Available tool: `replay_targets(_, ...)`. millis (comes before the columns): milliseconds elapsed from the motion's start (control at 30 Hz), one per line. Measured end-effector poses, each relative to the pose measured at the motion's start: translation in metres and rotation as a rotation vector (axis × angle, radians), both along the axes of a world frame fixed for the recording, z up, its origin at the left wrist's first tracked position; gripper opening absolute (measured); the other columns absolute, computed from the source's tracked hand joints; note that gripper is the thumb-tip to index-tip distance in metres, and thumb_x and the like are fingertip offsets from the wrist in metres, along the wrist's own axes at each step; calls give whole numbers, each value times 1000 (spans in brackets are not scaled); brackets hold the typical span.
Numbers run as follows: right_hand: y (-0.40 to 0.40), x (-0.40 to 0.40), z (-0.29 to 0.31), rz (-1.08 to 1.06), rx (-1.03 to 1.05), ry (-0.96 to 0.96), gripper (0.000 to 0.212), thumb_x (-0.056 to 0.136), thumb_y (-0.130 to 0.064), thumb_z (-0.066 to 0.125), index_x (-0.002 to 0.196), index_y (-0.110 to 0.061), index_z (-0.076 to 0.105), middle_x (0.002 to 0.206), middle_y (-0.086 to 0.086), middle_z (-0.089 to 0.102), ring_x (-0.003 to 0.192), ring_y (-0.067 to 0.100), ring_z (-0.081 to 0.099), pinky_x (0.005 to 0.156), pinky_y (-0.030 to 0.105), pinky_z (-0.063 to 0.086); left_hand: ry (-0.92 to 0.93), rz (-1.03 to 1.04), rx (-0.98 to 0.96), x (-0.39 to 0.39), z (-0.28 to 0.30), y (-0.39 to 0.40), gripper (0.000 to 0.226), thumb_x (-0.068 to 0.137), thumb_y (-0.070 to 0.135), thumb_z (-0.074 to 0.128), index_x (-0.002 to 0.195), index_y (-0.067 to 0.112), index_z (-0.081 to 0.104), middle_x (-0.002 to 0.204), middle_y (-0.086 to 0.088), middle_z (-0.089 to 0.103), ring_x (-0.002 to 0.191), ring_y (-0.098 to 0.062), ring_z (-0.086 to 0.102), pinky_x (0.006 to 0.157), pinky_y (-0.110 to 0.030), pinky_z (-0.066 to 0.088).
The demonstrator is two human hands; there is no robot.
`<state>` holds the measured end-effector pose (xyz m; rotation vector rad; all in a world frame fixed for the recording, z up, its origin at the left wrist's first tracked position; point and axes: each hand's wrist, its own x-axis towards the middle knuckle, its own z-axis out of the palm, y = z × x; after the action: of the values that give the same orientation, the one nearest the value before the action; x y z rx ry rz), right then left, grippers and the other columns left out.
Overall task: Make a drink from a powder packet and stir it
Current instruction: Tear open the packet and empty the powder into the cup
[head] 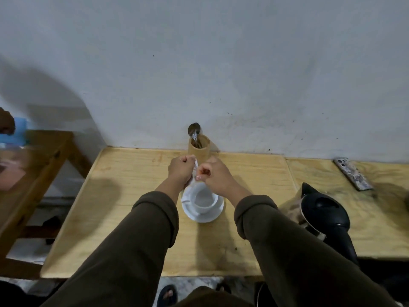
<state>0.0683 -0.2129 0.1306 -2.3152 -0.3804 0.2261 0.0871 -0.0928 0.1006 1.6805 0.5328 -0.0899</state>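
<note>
A white cup (pixel 202 199) stands on a white saucer (pixel 207 216) in the middle of the plywood table (pixel 124 196). Just above the cup's far rim, my left hand (pixel 180 169) and my right hand (pixel 213 175) both pinch a small white powder packet (pixel 194 173) between them. The packet hangs down toward the cup, mostly hidden by my fingers. Behind my hands, a wooden holder (pixel 198 147) stands against the wall with a metal spoon (pixel 194 129) sticking out of it.
A black electric kettle (pixel 325 209) stands at the right, close to my right forearm. A phone in a patterned case (pixel 353 173) lies at the far right. A wooden bench (pixel 31 165) stands to the left, and another person's hand (pixel 6 121) shows at the left edge.
</note>
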Motion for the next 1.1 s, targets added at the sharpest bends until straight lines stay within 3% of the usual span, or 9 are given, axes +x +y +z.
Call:
replay_targets(167,-18,-16,0,-2,55,42,15,83,-4,65,75,-15,59,109,4,50,106,16,45,96,23,31,55,8,77,-6,-10,6,29,94,31,50,90,12,72,78,-7,62,77,-23,54,73,-30,42)
replay_targets(233,-23,-21,2,1,46,45,20,83,-3,63,71,-16,55,119,6,56,113,17,46,99,23,30,67,6,88,-8,-14,5,30,93,29,50,77,12,69,67,-5,61,68,-23,52,68,-30,41)
replay_targets(433,-32,-32,3,-29,213,177,32,88,1,52,66,-22,46,110,-3,63,104,15,57,86,22,44,128,-36,122,-15,-21,0,39,92,23,47,58,18,66,66,-6,68,49,-18,46,61,-27,41)
replay_targets(533,-34,-33,1,-49,235,184,30,89,1,51,68,-21,45,116,1,66,110,20,59,96,31,46,166,-50,132,-15,-23,-3,37,91,25,48,63,15,69,61,-4,63,51,-19,49,64,-28,44)
replay_targets(600,-33,-34,-1,-57,268,199,31,89,3,48,68,-20,45,121,3,64,108,22,62,93,31,48,191,-51,127,-15,-26,-4,32,90,26,51,68,15,70,68,-7,67,59,-24,58,70,-31,53)
replay_targets(700,-31,-33,-4,-71,282,201,31,91,3,45,70,-19,43,122,6,64,90,23,69,70,17,46,250,-83,167,-13,-28,-4,27,87,30,56,86,10,75,94,-14,74,92,-35,69,87,-35,55)
replay_targets(800,-26,-32,-7,-118,266,187,22,92,1,46,76,-15,45,106,14,69,81,24,70,67,19,48,350,-137,239,-12,-24,-3,32,88,28,58,103,2,68,107,-19,69,97,-37,65,74,-33,49)
replay_targets(900,-22,-33,-14,-81,181,145,10,85,-2,54,88,-11,53,86,16,66,78,26,65,72,32,51,415,-167,273,-10,-19,-4,18,84,20,58,86,3,62,108,-21,69,82,-33,63,69,-33,50)
replay_targets(1100,-20,-33,-29,2,-79,47,38,75,-7,68,112,-14,64,81,2,46,72,17,46,63,19,37,462,-324,507,-5,-6,-9,24,87,17,56,66,8,49,79,-10,59,86,-28,62,77,-30,52)
